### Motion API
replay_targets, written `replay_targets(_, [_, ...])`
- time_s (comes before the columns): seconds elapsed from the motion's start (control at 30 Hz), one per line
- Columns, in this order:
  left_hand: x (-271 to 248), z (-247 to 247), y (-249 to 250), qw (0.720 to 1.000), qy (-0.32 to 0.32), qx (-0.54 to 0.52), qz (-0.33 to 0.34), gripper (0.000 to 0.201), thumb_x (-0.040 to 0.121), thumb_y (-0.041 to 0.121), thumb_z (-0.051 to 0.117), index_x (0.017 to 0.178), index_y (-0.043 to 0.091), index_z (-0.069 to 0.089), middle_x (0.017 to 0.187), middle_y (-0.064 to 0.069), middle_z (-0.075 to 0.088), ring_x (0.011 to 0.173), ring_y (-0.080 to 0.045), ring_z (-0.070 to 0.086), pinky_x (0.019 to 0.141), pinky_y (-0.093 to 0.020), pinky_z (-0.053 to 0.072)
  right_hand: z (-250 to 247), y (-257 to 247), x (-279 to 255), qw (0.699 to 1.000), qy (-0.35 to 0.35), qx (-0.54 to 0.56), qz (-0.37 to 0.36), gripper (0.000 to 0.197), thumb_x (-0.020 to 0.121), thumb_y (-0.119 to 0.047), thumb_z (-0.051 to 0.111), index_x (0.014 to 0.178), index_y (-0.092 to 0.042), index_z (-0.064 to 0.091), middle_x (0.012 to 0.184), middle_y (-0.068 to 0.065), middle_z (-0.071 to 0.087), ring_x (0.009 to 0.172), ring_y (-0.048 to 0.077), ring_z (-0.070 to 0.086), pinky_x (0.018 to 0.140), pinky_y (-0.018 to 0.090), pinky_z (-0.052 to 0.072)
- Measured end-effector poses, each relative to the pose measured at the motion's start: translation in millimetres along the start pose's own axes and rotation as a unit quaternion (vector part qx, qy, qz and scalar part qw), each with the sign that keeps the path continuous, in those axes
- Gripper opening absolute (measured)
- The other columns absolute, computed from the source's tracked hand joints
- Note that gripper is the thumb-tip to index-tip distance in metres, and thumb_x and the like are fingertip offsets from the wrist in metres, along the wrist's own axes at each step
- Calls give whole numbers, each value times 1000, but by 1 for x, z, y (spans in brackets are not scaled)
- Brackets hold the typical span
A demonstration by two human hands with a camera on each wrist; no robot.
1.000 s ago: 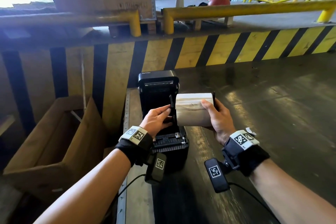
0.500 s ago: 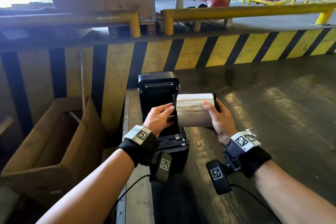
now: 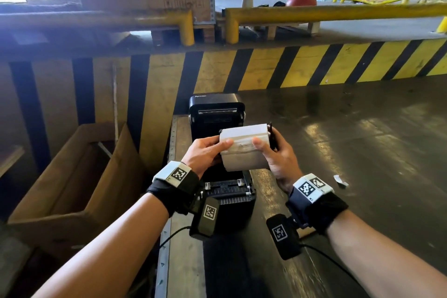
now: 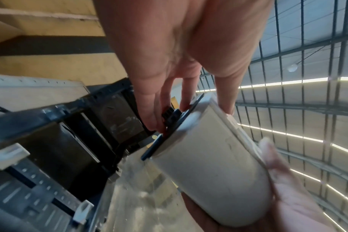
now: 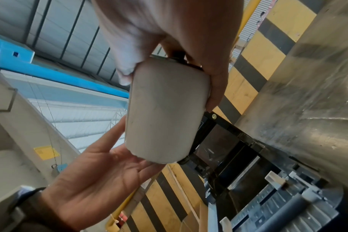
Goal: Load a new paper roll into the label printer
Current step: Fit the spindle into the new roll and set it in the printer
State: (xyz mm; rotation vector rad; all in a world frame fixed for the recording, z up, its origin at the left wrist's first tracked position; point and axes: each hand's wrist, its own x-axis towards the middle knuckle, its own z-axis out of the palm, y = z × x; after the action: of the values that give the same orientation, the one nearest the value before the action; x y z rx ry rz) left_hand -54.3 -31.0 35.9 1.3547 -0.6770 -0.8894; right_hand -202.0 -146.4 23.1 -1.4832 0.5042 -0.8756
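Note:
A white paper roll (image 3: 244, 150) with a black spindle flange (image 4: 169, 125) at its end hangs over the open bay of the black label printer (image 3: 215, 113), whose lid stands up behind it. My left hand (image 3: 205, 152) holds the roll's left end, thumb on top and fingers at the spindle hub (image 4: 167, 116). My right hand (image 3: 278, 155) grips the right end, thumb across the front. In the right wrist view the roll (image 5: 165, 109) sits between my right hand's fingers (image 5: 215, 87) and the left hand (image 5: 93, 180). The printer's paper guides (image 3: 229, 189) lie below the roll.
An open cardboard box (image 3: 72, 176) stands left of the printer, below the table edge. A yellow-and-black striped barrier (image 3: 290, 68) runs behind. The metal tabletop (image 3: 350, 140) stretches to the right, with a small paper scrap (image 3: 341, 181) on it. People sit far back.
The roll has moved left, from beside the printer to over its open bay. My left thumb has come onto the top of the roll.

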Motion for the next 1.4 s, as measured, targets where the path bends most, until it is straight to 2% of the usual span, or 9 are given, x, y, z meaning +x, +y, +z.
replay_targets(0.13, [3,-20,-4,1000,9,1,-20,38,84,19,65,119,3,62,117,-18,67,105,-28,65,79,-29,59,6,7,16,997,-32,13,67,50,83,-58,46,124,-31,55,136,0,55,127,15,49,112,45,33])
replay_targets(0.27, [6,-33,-4,1000,21,0,-20,37,84,12,64,120,2,59,116,-18,66,100,-25,65,75,-24,59,12,16,33,988,-1,101,119,29,89,-15,44,113,-21,59,120,10,62,112,23,57,107,54,38])
replay_targets(0.4, [14,-46,-2,999,36,14,-20,34,84,8,63,118,6,60,111,-14,67,97,-21,66,77,-24,59,21,27,48,994,-24,39,98,25,81,-32,59,104,-21,60,118,15,63,109,28,58,101,59,42])
replay_targets(0.67, [36,-61,-11,996,69,37,-34,35,82,6,66,116,12,61,102,-8,71,86,-14,70,78,-23,58,22,50,83,991,-72,20,108,9,89,-14,58,93,-19,63,91,-2,67,77,-3,63,79,29,51])
replay_targets(0.8, [49,-66,-24,993,74,84,-44,46,78,11,72,122,10,60,106,-11,72,97,-21,69,92,-36,55,15,64,93,994,-63,-49,78,7,87,-11,60,92,-12,64,77,-3,62,62,-7,58,65,12,46])
replay_targets(0.93, [61,-70,-37,984,70,160,-40,59,75,18,75,129,11,54,113,-10,69,105,-24,66,97,-41,51,8,80,106,990,-82,-78,87,10,85,-14,63,93,-12,68,86,6,68,77,14,62,82,35,52])
replay_targets(1.07, [73,-77,-44,967,59,246,-26,67,74,22,76,135,15,48,117,-6,67,105,-18,66,96,-42,52,0,93,119,969,-140,-183,94,25,82,-15,66,105,-6,67,102,13,70,93,24,67,93,42,52])
replay_targets(1.2, [77,-85,-56,943,46,329,-36,68,74,35,74,136,24,47,121,0,66,114,-15,60,102,-43,47,-5,106,131,922,-208,-313,94,30,76,-34,66,103,-20,68,102,5,73,94,21,68,92,46,52])
replay_targets(1.4, [74,-82,-73,916,66,391,-59,71,77,39,70,140,25,41,131,-2,59,121,-14,51,105,-30,39,-4,116,140,886,-267,-371,73,24,82,-26,65,102,-15,69,98,10,73,91,26,68,88,48,51])
